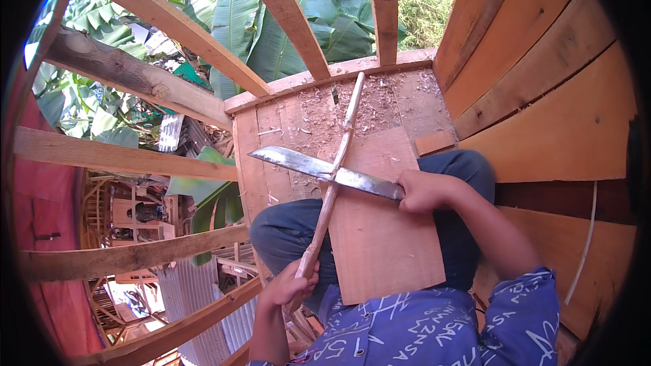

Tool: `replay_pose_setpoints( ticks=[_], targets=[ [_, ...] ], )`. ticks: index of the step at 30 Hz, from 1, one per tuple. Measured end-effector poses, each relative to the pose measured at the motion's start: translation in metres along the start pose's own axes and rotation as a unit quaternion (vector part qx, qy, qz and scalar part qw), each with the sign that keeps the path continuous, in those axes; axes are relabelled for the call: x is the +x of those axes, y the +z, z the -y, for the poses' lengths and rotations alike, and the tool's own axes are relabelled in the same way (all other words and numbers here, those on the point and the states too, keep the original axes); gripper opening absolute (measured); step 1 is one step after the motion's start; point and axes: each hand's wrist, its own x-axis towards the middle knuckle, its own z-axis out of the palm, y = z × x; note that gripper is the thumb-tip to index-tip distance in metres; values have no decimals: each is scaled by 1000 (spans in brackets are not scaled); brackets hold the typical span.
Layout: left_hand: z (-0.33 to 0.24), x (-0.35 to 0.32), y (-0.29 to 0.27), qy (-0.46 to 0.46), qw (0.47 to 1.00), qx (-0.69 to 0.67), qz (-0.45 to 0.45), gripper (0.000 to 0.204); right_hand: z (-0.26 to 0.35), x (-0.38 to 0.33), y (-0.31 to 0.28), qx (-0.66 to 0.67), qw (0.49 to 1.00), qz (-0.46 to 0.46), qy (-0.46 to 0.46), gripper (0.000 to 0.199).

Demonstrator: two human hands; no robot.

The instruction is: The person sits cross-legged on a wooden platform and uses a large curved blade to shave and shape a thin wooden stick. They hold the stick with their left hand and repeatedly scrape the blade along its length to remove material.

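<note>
Stick lies along board on lap, near end clenched in left hand, right hand fisted on machete handle, blade crossing stick mid-length.

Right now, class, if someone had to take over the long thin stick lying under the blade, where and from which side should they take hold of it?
Probably the stick is best gripped at its near, lower end, beside where the left hand holds it, coming from the person's left. That end is thicker and well below the big knife, which the right hand presses across the middle; the far tip is thin.
</note>
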Motion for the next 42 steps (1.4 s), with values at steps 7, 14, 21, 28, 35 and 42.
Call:
replay_pose_setpoints(
  ticks=[7, 14, 21, 28, 35, 42],
  targets=[
    [4, -2, -3, -9, 998, -54, 6, 40, 36, -39, 35, -20, 990, -123, 66, 25],
    [3, 3, -5, -9, 1000, -18, 16, 39, 21, -48, 24, 49, 995, -72, 41, 20],
    [1, 3, 1, -8, 1000, 20, -13, 42, 15, -41, 34, 157, 986, -29, 41, 22],
    [6, 4, 2, 33, 993, 111, -30, 43, 12, -39, 39, 232, 971, 37, 45, 29],
    [10, 6, 1, 52, 991, 123, -28, 42, 6, -36, 41, 309, 946, 78, 65, 11],
    [9, 5, 4, 60, 989, 130, -37, 40, 9, -40, 41, 336, 934, 97, 66, 11]
  ],
)
